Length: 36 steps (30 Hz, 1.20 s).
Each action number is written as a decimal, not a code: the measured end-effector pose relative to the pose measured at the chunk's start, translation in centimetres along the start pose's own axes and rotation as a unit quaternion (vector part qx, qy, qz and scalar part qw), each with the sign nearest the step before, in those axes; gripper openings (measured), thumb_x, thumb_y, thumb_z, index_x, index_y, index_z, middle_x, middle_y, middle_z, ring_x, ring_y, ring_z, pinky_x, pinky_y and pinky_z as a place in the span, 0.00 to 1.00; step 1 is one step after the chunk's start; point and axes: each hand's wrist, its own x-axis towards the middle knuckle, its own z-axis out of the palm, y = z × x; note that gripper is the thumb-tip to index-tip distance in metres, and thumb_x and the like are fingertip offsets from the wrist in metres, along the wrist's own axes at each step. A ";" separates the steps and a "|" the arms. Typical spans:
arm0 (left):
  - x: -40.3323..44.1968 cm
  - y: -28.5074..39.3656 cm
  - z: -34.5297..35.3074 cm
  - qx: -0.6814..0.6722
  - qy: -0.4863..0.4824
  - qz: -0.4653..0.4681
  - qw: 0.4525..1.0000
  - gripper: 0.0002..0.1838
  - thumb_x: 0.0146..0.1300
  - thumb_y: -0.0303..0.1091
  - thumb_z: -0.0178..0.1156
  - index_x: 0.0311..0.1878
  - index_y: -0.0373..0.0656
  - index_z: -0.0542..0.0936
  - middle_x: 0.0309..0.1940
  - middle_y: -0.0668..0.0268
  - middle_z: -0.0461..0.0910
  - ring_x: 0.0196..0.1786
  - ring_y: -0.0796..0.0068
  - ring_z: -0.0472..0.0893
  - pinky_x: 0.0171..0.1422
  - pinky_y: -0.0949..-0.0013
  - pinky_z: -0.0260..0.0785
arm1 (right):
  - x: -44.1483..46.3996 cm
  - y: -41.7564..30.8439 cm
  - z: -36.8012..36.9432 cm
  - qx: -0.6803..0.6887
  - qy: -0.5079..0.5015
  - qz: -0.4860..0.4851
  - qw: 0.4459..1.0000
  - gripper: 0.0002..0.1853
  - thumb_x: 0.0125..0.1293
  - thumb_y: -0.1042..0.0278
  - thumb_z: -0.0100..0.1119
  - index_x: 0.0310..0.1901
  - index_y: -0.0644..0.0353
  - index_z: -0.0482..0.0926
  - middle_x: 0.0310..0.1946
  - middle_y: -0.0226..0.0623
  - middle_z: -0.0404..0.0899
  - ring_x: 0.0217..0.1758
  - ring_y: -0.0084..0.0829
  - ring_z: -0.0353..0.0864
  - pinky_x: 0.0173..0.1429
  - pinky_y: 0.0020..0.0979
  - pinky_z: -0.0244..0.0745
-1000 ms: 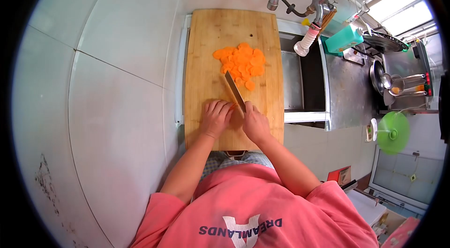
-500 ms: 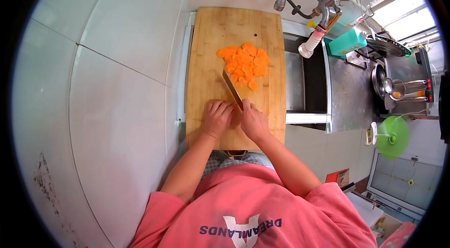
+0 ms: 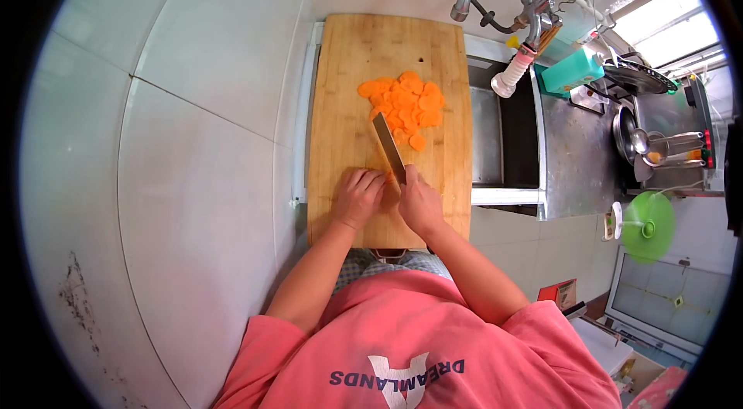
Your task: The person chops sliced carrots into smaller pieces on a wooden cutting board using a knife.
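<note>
A wooden cutting board [image 3: 352,53] lies in front of me, with a heap of thin carrot slices [image 3: 406,103] on its upper middle. My right hand [image 3: 421,204] is wrapped round the handle of a kitchen knife [image 3: 389,147]. The blade points away from me and slightly left, its tip just below the slices. My left hand [image 3: 361,197] rests low on the board, left of the knife, fingers curled down and pressed together. Whatever lies under those fingertips is mostly hidden; a trace of orange shows beside them.
White wall tiles [image 3: 209,177] rise close on the left. To the right are a metal sink [image 3: 486,134], a counter [image 3: 576,154] with a teal bottle [image 3: 574,71], and pans [image 3: 625,133]. Taps [image 3: 534,18] hang above the sink. A green fan [image 3: 648,226] stands farther right.
The knife has shifted slightly right and its blade has tilted, showing more of its flat side. My right hand moved very slightly with it; my left hand stays nearly in place.
</note>
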 end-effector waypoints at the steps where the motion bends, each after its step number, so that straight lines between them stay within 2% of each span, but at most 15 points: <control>1: 0.0 0.0 0.0 -0.001 0.002 -0.001 1.000 0.10 0.52 0.27 0.62 0.40 0.43 0.81 0.41 0.68 0.80 0.45 0.66 0.77 0.52 0.64 0.70 | 0.0 -0.1 -0.1 -0.011 -0.003 -0.002 1.000 0.12 0.63 0.73 0.50 0.46 0.61 0.63 0.36 0.55 0.77 0.36 0.58 0.78 0.37 0.52 0.72; 6: -0.2 -0.1 0.0 -0.009 -0.013 -0.010 1.000 0.11 0.51 0.27 0.62 0.40 0.41 0.81 0.42 0.65 0.79 0.46 0.63 0.76 0.54 0.62 0.70 | 0.4 -0.9 -0.6 -0.036 -0.023 -0.004 0.999 0.11 0.62 0.73 0.51 0.45 0.61 0.62 0.36 0.54 0.77 0.35 0.57 0.78 0.37 0.52 0.72; 8: -0.3 -0.2 0.1 -0.006 -0.013 -0.010 1.000 0.11 0.51 0.26 0.62 0.40 0.41 0.81 0.42 0.65 0.79 0.47 0.62 0.76 0.54 0.62 0.70 | 0.6 -0.8 -0.4 -0.052 -0.055 0.000 0.997 0.13 0.59 0.74 0.52 0.44 0.60 0.62 0.37 0.53 0.77 0.35 0.57 0.79 0.37 0.52 0.73; 11: -0.6 -0.3 0.2 0.002 -0.023 -0.007 1.000 0.12 0.51 0.26 0.61 0.41 0.42 0.80 0.42 0.64 0.79 0.47 0.62 0.76 0.54 0.62 0.70 | 0.6 -0.5 0.2 -0.056 -0.032 -0.021 0.998 0.16 0.55 0.75 0.54 0.44 0.60 0.63 0.35 0.52 0.77 0.32 0.57 0.80 0.36 0.49 0.75; 21: -0.4 0.1 -0.1 -0.006 -0.010 -0.012 1.000 0.12 0.51 0.26 0.62 0.41 0.42 0.80 0.43 0.66 0.79 0.47 0.63 0.76 0.53 0.63 0.70 | 0.3 -0.2 0.7 -0.017 -0.012 0.008 1.000 0.16 0.56 0.74 0.53 0.46 0.60 0.63 0.36 0.53 0.77 0.33 0.57 0.80 0.37 0.49 0.75; 23: -0.3 0.2 -0.1 -0.005 -0.002 -0.013 1.000 0.11 0.50 0.26 0.61 0.40 0.42 0.81 0.42 0.67 0.79 0.47 0.65 0.76 0.53 0.64 0.71 | 0.2 -0.2 0.5 -0.001 -0.006 0.005 1.000 0.12 0.62 0.73 0.51 0.45 0.61 0.62 0.35 0.55 0.77 0.35 0.58 0.78 0.37 0.52 0.72; 27: -0.5 0.2 0.1 -0.006 0.000 -0.016 1.000 0.13 0.49 0.25 0.61 0.41 0.42 0.81 0.42 0.66 0.79 0.47 0.64 0.76 0.53 0.64 0.71 | 0.0 -0.6 0.1 -0.017 -0.017 -0.001 1.000 0.12 0.62 0.73 0.51 0.45 0.60 0.62 0.35 0.55 0.77 0.35 0.58 0.78 0.37 0.51 0.72; 29: -0.5 0.1 0.2 -0.003 -0.006 -0.017 1.000 0.13 0.49 0.25 0.61 0.41 0.42 0.81 0.43 0.66 0.79 0.47 0.64 0.76 0.53 0.64 0.71 | 0.2 -0.4 0.5 -0.039 -0.030 -0.001 0.999 0.17 0.56 0.71 0.56 0.46 0.59 0.63 0.36 0.52 0.77 0.33 0.57 0.80 0.36 0.49 0.76; 33: -0.9 0.0 0.3 -0.007 -0.003 -0.020 1.000 0.14 0.48 0.25 0.63 0.42 0.42 0.80 0.43 0.65 0.79 0.47 0.62 0.76 0.53 0.63 0.71 | 0.2 -1.4 0.2 -0.028 -0.042 0.006 0.999 0.17 0.56 0.72 0.55 0.46 0.59 0.63 0.35 0.52 0.76 0.33 0.57 0.80 0.37 0.48 0.76; 36: -0.8 0.1 0.2 -0.010 -0.001 -0.016 1.000 0.14 0.48 0.24 0.63 0.42 0.42 0.80 0.43 0.64 0.79 0.46 0.60 0.75 0.52 0.62 0.71 | 0.3 -1.8 0.0 -0.045 -0.064 0.018 0.997 0.15 0.59 0.70 0.54 0.45 0.60 0.62 0.37 0.54 0.77 0.35 0.57 0.79 0.37 0.50 0.74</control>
